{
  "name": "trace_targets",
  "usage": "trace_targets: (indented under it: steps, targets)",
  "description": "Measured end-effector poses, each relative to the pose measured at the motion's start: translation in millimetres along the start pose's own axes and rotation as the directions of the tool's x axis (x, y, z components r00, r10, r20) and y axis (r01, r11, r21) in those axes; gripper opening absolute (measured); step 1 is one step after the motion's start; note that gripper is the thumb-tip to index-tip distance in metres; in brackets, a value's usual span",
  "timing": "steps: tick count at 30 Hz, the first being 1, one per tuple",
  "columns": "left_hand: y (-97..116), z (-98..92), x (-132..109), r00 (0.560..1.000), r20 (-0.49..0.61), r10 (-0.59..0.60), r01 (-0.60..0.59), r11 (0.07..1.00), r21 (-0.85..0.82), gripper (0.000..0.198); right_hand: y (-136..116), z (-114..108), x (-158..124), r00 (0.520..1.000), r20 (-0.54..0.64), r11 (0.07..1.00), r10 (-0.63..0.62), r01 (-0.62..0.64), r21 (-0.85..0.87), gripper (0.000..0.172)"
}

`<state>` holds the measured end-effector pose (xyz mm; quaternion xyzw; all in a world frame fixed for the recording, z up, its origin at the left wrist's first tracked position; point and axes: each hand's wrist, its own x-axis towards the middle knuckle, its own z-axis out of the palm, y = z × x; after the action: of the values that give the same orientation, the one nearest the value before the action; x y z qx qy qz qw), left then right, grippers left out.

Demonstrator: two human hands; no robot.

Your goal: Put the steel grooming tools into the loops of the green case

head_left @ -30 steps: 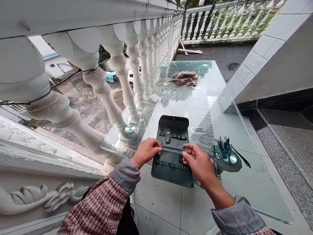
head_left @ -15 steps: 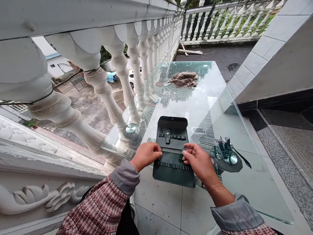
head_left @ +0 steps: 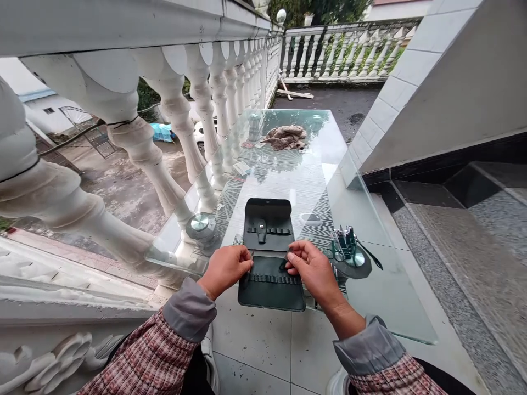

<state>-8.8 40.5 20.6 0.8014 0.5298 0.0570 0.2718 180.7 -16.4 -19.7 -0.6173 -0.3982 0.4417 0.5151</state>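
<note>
A dark manicure case [head_left: 272, 296] lies unfolded on the glass table [head_left: 395, 296], at its near edge. Rows of elastic loops cross both halves, and a small snap pouch [head_left: 262, 229] sits in the far half. My left hand [head_left: 228, 269] is closed in a pinch at the case's left edge near the fold; a small dark tip shows at the fingertips. My right hand [head_left: 315, 271] pinches at the right side of the fold, with a small dark piece by its fingertips. What either hand grips is too small to name.
Right of the case stand several nail clippers [head_left: 348, 241] with small scissors [head_left: 335, 252] and a dark strap [head_left: 371, 256]. A crumpled brown cloth [head_left: 286, 137] lies farther back. White balusters [head_left: 164, 164] line the left, and stone steps [head_left: 453, 236] are at the right.
The view has turned a little to the right, so the case, table and hands appear farther left. Both hands stay pinched at the case's sides.
</note>
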Motion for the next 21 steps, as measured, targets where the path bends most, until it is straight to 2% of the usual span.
trace_targets:
  steps: [2, 4, 5, 7, 8, 10, 11, 13, 17, 21]
  targets:
    - [0, 0.1, 1, 1.0, 0.001, 0.004, -0.004, 1.0, 0.009, 0.007, -7, -10, 1, 0.999, -0.031, 0.999, -0.036, 0.037, 0.02, 0.033]
    - [-1, 0.5, 1, 1.0, 0.001, 0.007, -0.008, 1.0, 0.017, 0.007, -16, -30, 5, 0.984, -0.147, 0.994, -0.101, 0.105, 0.025, 0.034]
    - [-1, 0.6, 1, 1.0, 0.0, 0.008, -0.008, 1.0, 0.023, 0.007, -20, -43, 8, 0.961, -0.241, 0.99, -0.132, 0.141, 0.021, 0.034]
    - [-1, 0.3, 1, 1.0, 0.001, 0.008, -0.008, 0.999, 0.037, 0.008, -27, -71, 13, 0.879, -0.44, 0.978, -0.186, 0.21, 0.006, 0.034]
    - [0, 0.1, 1, 1.0, 0.004, 0.01, -0.01, 0.999, 0.043, 0.008, -28, -84, 15, 0.841, -0.504, 0.974, -0.196, 0.225, -0.005, 0.034]
    - [0, -0.5, 1, 1.0, 0.01, 0.014, -0.014, 0.999, 0.05, 0.009, -28, -105, 18, 0.791, -0.574, 0.975, -0.212, 0.209, -0.072, 0.034]
    - [1, -0.7, 1, 1.0, 0.014, 0.014, -0.015, 0.998, 0.055, 0.01, -25, -111, 19, 0.785, -0.581, 0.977, -0.214, 0.184, -0.111, 0.034]
    - [1, -0.6, 2, 1.0, 0.015, 0.013, -0.014, 0.997, 0.07, 0.01, -18, -118, 20, 0.814, -0.55, 0.979, -0.188, 0.111, -0.17, 0.033]
    - [1, 0.9, 4, 1.0, 0.009, 0.011, -0.012, 0.994, 0.113, 0.009, -1, -112, 26, 0.893, -0.434, 0.958, -0.122, -0.008, -0.287, 0.032]
    - [2, 1.0, 4, 1.0, 0.016, 0.01, -0.012, 0.992, 0.129, 0.009, 9, -104, 34, 0.915, -0.382, 0.926, -0.127, -0.029, -0.376, 0.034]
